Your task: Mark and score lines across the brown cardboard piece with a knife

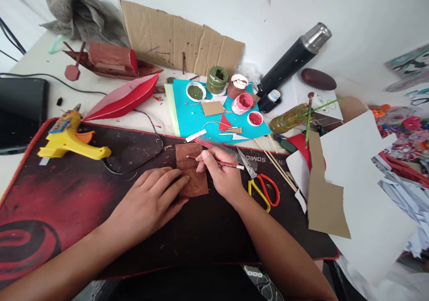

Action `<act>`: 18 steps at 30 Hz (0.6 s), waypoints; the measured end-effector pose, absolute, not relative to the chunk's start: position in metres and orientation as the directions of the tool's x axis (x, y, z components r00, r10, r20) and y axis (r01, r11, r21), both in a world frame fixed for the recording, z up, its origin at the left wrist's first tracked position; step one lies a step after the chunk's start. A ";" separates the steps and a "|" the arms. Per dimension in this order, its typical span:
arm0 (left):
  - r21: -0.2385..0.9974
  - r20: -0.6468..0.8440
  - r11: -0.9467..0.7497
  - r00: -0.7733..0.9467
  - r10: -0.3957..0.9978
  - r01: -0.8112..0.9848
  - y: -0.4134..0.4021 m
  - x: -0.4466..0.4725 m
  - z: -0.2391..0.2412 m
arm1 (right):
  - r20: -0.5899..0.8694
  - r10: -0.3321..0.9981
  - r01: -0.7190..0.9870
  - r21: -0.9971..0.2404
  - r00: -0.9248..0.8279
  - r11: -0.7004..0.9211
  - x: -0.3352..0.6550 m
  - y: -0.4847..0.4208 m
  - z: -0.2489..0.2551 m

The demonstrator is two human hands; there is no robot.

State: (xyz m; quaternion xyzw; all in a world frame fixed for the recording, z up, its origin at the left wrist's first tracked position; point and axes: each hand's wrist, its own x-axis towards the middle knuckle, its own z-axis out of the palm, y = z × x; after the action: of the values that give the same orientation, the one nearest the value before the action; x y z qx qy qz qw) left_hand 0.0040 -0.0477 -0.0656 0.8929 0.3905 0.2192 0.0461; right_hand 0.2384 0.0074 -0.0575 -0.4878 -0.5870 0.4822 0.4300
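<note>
A brown painted rectangular piece (194, 186), crossed by crease lines, lies on the dark desk mat (214, 238). My left hand (157, 194) rests flat with fingers stretched out, its fingertips on the piece's left side. In my right hand (221, 171) is a red and black pencil (224, 163), its point to the left over the upper part of the piece. A clear ruler (246, 159) lies just behind the right hand. Beside that hand are scissors (257, 180) with one yellow and one red handle, blades partly apart.
A yellow glue gun (67, 138) with a black cord lies left, near a red boat shape (124, 101) and a brown model boat (110, 64). Paint jars (217, 81) stand on blue paper (186, 122). A black flask (288, 62), wooden sticks (276, 165) and cardboard (326, 207) are at right.
</note>
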 end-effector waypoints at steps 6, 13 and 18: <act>0.239 0.362 -0.696 0.603 0.711 0.677 -0.048 0.004 -0.065 | 0.028 0.988 0.163 -0.985 -0.152 0.053 0.238 0.007 -0.056; 0.260 0.349 -0.683 0.593 0.726 0.683 -0.049 0.003 -0.065 | 0.014 0.988 0.172 -0.984 -0.156 0.041 0.239 0.007 -0.056; 0.252 0.352 -0.688 0.598 0.720 0.680 -0.048 0.004 -0.065 | 0.018 0.988 0.158 -0.987 -0.155 0.043 0.239 0.007 -0.055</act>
State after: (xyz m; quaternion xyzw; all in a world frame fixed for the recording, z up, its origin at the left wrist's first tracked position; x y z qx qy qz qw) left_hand 0.0037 -0.0479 -0.0651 0.8927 0.3921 0.2175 0.0457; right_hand 0.2388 0.0070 -0.0555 -0.4911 -0.5831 0.4874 0.4257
